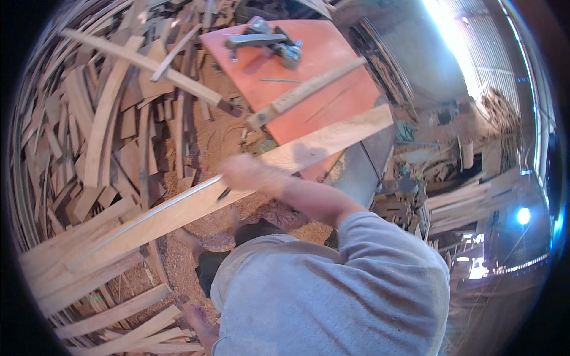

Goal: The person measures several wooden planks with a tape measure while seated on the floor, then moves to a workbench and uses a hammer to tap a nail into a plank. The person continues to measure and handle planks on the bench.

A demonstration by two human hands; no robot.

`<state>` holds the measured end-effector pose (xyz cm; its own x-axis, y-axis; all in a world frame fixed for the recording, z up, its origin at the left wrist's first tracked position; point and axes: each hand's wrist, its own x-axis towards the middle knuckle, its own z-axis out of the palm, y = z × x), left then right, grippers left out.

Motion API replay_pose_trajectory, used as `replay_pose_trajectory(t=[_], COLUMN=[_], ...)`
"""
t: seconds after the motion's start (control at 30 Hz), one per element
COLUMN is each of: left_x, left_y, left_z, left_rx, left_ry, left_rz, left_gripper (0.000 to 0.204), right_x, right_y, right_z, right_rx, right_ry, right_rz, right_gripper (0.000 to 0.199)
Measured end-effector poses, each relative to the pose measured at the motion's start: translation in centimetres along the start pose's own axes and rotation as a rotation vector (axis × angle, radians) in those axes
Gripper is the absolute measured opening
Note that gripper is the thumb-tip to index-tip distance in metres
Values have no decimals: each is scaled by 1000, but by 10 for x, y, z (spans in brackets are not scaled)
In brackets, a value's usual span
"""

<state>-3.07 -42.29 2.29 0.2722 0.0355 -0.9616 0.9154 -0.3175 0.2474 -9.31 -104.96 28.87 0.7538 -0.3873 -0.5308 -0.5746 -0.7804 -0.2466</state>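
My right hand is blurred and rests on a long pale wooden plank that runs from lower left up to the orange table. Its fingers are closed on a small dark pencil with the tip at the plank. A thin metal straightedge lies along the plank, just left of the hand. My grey sleeve and shoulder fill the lower middle. My left hand is out of sight.
The orange table carries a grey metal hand tool and a wooden stick. Heaps of offcut boards cover the left side. Sawdust lies on the floor. Stacked planks stand at the right.
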Motion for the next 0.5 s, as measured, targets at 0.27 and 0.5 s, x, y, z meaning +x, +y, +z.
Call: replay_pose_trajectory(t=[0.27,0.5], left_x=[-17,-46], left_y=[117,108], left_z=[156,239], left_rx=[383,481], left_ry=[-146,-236], left_rz=[333,464], left_gripper=[40,31], right_x=[-244,-292], right_y=[306,361], right_z=[-83,-77], right_rx=[-212,-286], right_ry=[333,473], right_rz=[324,204], right_gripper=[20,22])
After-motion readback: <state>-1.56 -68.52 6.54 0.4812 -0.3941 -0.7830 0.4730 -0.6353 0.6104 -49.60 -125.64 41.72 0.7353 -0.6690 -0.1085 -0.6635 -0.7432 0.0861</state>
